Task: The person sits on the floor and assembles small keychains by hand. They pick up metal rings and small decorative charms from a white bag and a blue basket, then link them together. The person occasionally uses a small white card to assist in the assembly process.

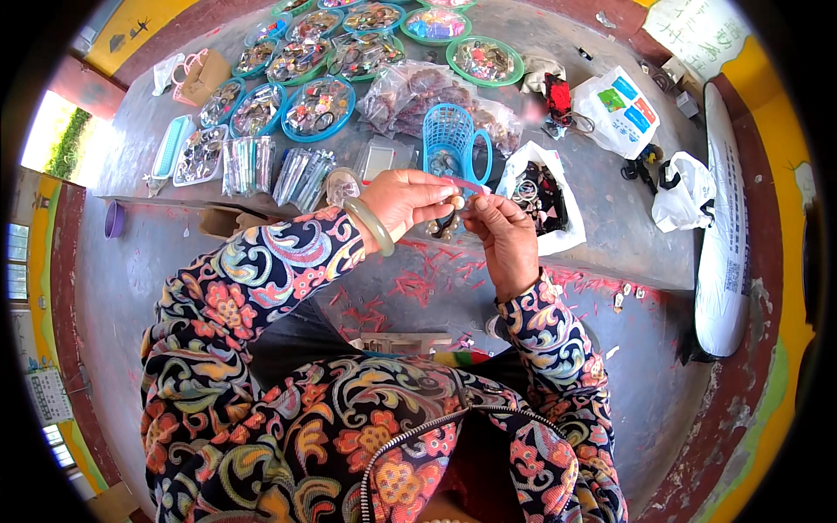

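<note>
My left hand (394, 207), with a pale bangle (370, 227) at its wrist, is closed in a pinch. Its fingertips hold one end of a narrow pink strip (469, 186). Close on the right, my right hand (507, 241) pinches near the strip's other end. Between the two hands hangs a dark band with pearl-like beads (458, 202), which looks like a hair tie; the fingers partly cover it. Just beyond them stands a blue plastic basket (448, 126) with small things at its bottom. A white bag (571, 228) of dark hair accessories lies open beside my right hand.
Round trays (319, 109) of small accessories crowd the far left of the grey platform. Nearer are bundles of wrapped pens (302, 177) and clear bags (418, 94). White plastic bags (617, 113) lie at right. Pink scraps (418, 283) litter the floor below the platform's edge.
</note>
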`<state>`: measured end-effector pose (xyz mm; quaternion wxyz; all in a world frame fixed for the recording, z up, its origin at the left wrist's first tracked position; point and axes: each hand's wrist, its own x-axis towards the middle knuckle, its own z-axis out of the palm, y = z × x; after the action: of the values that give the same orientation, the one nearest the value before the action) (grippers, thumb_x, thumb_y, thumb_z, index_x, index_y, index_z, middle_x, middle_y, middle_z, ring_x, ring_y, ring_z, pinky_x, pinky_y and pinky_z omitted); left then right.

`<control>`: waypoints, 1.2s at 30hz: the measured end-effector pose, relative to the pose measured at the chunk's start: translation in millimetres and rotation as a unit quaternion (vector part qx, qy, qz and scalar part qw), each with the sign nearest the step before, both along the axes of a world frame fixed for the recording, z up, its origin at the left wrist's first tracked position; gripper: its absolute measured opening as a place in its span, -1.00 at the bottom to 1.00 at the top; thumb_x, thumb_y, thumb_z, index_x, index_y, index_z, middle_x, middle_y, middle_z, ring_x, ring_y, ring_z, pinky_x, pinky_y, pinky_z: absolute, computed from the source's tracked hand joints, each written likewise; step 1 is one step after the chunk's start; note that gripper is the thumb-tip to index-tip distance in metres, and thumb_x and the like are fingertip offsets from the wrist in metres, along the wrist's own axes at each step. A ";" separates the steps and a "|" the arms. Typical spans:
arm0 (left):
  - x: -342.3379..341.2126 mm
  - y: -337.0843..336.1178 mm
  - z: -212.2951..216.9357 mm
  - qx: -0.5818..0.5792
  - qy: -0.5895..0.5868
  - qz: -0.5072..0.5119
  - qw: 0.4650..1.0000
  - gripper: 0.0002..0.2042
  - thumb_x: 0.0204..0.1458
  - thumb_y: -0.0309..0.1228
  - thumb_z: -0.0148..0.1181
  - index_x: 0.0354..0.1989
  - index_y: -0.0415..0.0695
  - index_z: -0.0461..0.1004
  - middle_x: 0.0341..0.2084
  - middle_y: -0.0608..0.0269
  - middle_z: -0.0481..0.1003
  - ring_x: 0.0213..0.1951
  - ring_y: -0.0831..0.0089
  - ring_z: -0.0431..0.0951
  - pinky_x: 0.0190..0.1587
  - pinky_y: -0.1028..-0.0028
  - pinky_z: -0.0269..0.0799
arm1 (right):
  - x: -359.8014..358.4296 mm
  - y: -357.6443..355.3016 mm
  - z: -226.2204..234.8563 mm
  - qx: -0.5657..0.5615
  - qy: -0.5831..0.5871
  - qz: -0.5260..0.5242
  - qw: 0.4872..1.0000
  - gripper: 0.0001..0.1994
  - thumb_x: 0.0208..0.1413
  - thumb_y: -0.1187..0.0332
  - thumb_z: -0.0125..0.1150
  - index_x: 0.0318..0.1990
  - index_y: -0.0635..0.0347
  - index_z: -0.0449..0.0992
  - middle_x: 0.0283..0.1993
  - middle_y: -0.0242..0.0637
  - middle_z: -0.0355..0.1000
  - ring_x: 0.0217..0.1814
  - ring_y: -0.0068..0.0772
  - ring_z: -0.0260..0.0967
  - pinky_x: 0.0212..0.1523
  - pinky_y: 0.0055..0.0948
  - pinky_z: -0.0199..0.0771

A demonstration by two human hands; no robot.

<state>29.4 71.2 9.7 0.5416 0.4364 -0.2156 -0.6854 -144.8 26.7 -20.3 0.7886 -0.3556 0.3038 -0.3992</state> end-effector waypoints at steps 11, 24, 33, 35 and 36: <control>-1.0 0.6 0.9 -0.027 0.002 -0.007 1.000 -0.80 0.04 -0.52 -0.01 -0.21 -0.41 0.38 -0.23 0.03 0.43 -0.17 0.38 0.46 -0.09 0.54 0.42 | -1.7 -3.6 -6.8 -0.030 0.026 0.015 0.999 -0.90 0.02 0.36 0.12 -0.39 0.19 0.45 -0.47 -0.43 0.41 -0.43 -0.66 0.28 -0.40 -0.67 0.22; -1.3 -2.9 -11.4 -0.033 -0.041 0.001 0.999 -0.78 0.06 -0.54 -0.06 -0.18 -0.44 0.35 -0.19 0.02 0.40 -0.15 0.35 0.45 -0.06 0.50 0.40 | -0.3 -9.7 -10.0 -0.131 0.147 -0.041 0.980 -0.92 0.03 0.46 0.06 -0.32 0.23 0.44 -0.38 -0.38 0.40 -0.36 -0.55 0.31 -0.34 -0.60 0.27; -9.8 -1.2 -5.1 -0.021 -0.192 -0.034 0.981 -0.80 0.07 -0.52 -0.05 -0.18 -0.36 0.39 -0.27 0.13 0.44 -0.25 0.47 0.48 -0.14 0.56 0.42 | 7.4 0.5 28.1 -0.614 0.310 -0.160 0.708 -0.84 -0.21 0.55 0.19 -0.38 0.19 0.49 -0.43 -0.30 0.38 -0.39 -0.28 0.30 -0.35 -0.39 0.26; -9.5 0.2 -8.8 -0.060 -0.239 -0.054 0.968 -0.80 0.07 -0.52 -0.06 -0.17 -0.35 0.39 -0.27 0.14 0.44 -0.25 0.49 0.47 -0.16 0.57 0.42 | 9.5 0.1 25.9 -0.621 0.319 -0.152 0.699 -0.84 -0.21 0.54 0.20 -0.38 0.18 0.50 -0.44 -0.31 0.38 -0.39 -0.29 0.31 -0.35 -0.39 0.26; -9.0 1.1 -11.6 -0.082 -0.261 -0.059 0.960 -0.79 0.07 -0.52 -0.06 -0.16 -0.35 0.39 -0.27 0.15 0.44 -0.25 0.50 0.47 -0.16 0.57 0.42 | 10.5 -0.2 24.8 -0.626 0.326 -0.155 0.691 -0.84 -0.22 0.54 0.20 -0.38 0.18 0.50 -0.44 -0.32 0.39 -0.40 -0.30 0.32 -0.34 -0.39 0.26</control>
<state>20.4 72.3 -1.9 0.4590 0.5409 -0.4302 -0.5583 -134.3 26.6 4.5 0.1617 -0.8224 0.2719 -0.4728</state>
